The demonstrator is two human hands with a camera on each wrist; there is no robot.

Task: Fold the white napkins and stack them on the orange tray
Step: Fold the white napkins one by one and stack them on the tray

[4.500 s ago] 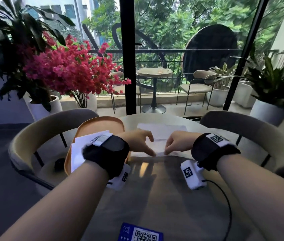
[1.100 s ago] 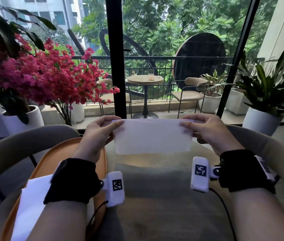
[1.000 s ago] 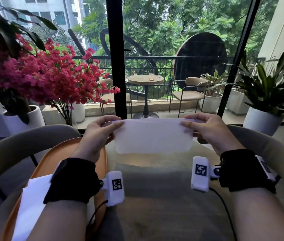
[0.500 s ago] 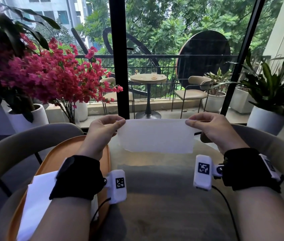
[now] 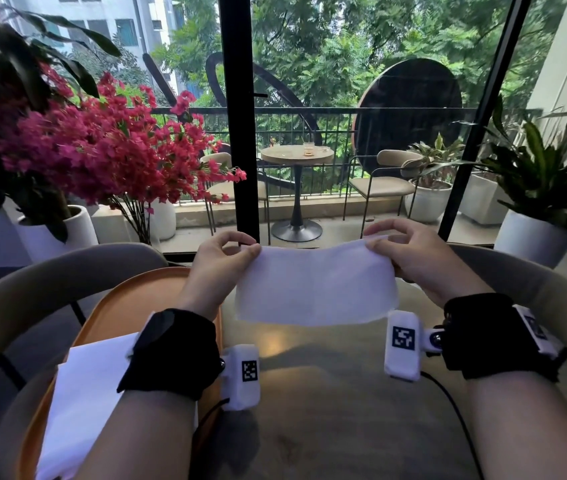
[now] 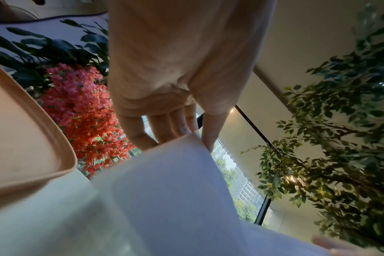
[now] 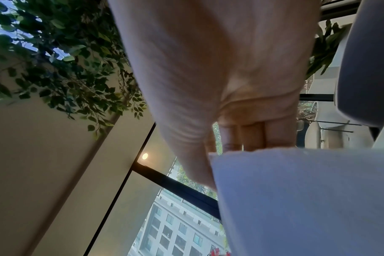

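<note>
Head view has both hands up above the tabletop (image 5: 310, 427) with one white napkin (image 5: 315, 285) stretched between them, clear of the surface. Left hand (image 5: 218, 268) has its thumb and fingertips pinched on the napkin's top left corner, and the left wrist view backs that up: thumb on one side, fingers (image 6: 164, 126) on the other, the sheet hanging down toward the camera. Right hand (image 5: 420, 259) is doing the same thing on the top right corner, pinched shut on the edge; in the right wrist view the thumb sits in front of the napkin and the other fingers curl behind it. The napkin sags a bit in the middle along its top edge.

Orange tray (image 5: 129, 303) sits on the left side of the tabletop, partly under the left forearm, with a stack of white napkins (image 5: 84, 403) lying on its near end. Pink flowers (image 5: 102, 150) stand beyond the tray.
</note>
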